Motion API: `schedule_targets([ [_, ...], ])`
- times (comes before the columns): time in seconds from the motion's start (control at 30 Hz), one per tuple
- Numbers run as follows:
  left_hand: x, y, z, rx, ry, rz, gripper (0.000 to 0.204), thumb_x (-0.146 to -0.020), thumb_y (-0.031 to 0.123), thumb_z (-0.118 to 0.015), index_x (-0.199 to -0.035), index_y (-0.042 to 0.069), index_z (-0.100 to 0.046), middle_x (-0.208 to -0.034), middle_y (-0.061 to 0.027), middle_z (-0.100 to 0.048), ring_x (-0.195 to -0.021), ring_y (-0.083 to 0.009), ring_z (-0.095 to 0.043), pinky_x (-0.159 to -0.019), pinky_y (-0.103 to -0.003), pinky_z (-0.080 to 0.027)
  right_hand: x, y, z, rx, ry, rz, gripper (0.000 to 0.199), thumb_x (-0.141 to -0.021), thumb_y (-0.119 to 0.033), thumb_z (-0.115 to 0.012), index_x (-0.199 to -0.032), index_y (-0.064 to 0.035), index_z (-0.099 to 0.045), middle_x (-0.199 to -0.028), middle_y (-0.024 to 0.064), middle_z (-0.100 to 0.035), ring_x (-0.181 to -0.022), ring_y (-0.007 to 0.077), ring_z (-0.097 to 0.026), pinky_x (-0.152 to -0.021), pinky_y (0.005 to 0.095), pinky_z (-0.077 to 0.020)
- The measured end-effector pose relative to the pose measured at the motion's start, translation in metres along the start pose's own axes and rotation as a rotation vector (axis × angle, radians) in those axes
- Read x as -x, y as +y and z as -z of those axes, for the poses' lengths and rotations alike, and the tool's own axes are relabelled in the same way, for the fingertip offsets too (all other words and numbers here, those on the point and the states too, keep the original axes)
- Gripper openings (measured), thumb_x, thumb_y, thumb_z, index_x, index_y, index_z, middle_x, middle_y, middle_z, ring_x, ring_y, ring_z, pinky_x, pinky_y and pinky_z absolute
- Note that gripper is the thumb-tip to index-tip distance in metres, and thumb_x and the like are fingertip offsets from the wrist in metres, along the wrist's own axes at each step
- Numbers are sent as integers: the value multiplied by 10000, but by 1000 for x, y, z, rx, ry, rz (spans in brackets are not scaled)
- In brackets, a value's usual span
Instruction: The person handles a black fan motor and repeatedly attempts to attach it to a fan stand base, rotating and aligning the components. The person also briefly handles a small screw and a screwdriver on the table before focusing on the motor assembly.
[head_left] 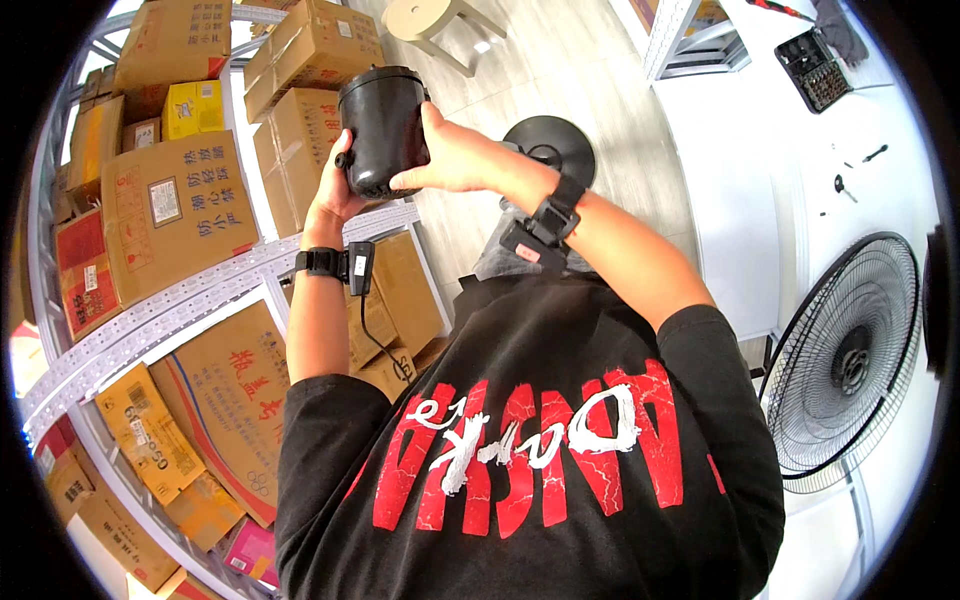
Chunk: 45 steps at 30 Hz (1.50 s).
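Out in front of me, both hands hold a black cylindrical housing (382, 125) with a rounded lower end and a small knob on its left side. My left hand (338, 185) is wrapped round its left side and underside. From the right, my right hand (455, 155) grips it, thumb on the upper edge and fingers near the bottom. A black strap with a small box sits on each of my wrists. Beyond my right forearm, a round black base (570, 150) stands on the floor, partly hidden by the arm.
At left, metal shelving (160, 285) holds many cardboard boxes (180, 190). A fan with a wire cage (850, 360) stands at right by a white table (800, 150). On the table are a black bit case (815, 72) and small loose parts. A beige stool (430, 20) stands ahead.
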<state>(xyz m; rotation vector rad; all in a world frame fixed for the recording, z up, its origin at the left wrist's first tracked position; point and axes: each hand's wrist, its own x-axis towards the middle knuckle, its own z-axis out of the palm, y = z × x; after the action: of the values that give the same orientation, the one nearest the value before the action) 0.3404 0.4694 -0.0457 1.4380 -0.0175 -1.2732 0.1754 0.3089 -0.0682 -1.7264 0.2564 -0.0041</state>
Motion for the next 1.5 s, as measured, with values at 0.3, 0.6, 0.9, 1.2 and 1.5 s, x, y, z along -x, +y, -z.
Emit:
schedule_targets([
  [0.3, -11, 13, 28, -88, -57, 131, 818, -850, 586, -626, -1390, 2, -433, -1318, -214, -553, -1148, -319, -599, -1029, -458, -459, 6, 7, -37, -18, 240, 42, 1128, -737, -438, -788, -1395, 211, -141, -1214, 386, -524, -1122, 430, -590, -960, 413, -490],
  [0.6, 16, 6, -10, -586, -80, 49, 703, -981, 575, -420, -1449, 54, -369, -1428, -134, -459, -1316, -287, -456, -1023, -473, -436, 12, -1, 26, 23, 356, 26, 1173, -604, -525, -856, -1413, 90, -271, -1296, 296, -514, -1219, 375, -536, -1018, 421, -442],
  [0.9, -37, -40, 41, 64, 7, -274, 857, -960, 647, -332, -1535, 67, -72, -1544, -202, -260, -1400, -333, -329, -1108, -497, -339, -19, 20, 54, -299, 168, 203, 812, -686, -165, -843, -1355, -37, -401, -1249, 120, -552, -1173, 220, -533, -1010, 357, -429],
  [1.2, -58, -30, 14, 88, -75, -398, 462, -1005, 459, -465, -1319, 125, -518, -1221, -8, -567, -1112, -135, -521, -1021, -403, -401, -44, 26, 84, -339, -5, 83, 851, -653, -181, -823, -1388, -75, -407, -1284, 76, -539, -1185, 206, -518, -1034, 345, -398],
  [1.5, -38, -32, -3, 101, 165, -477, 515, -882, 417, -689, -1157, 0, -564, -1096, -72, -605, -1015, -148, -555, -930, -309, -427, -69, 51, 90, -655, 4, 33, 837, -695, -331, -736, -1422, -88, -399, -1369, 59, -495, -1274, 229, -470, -1089, 373, -365],
])
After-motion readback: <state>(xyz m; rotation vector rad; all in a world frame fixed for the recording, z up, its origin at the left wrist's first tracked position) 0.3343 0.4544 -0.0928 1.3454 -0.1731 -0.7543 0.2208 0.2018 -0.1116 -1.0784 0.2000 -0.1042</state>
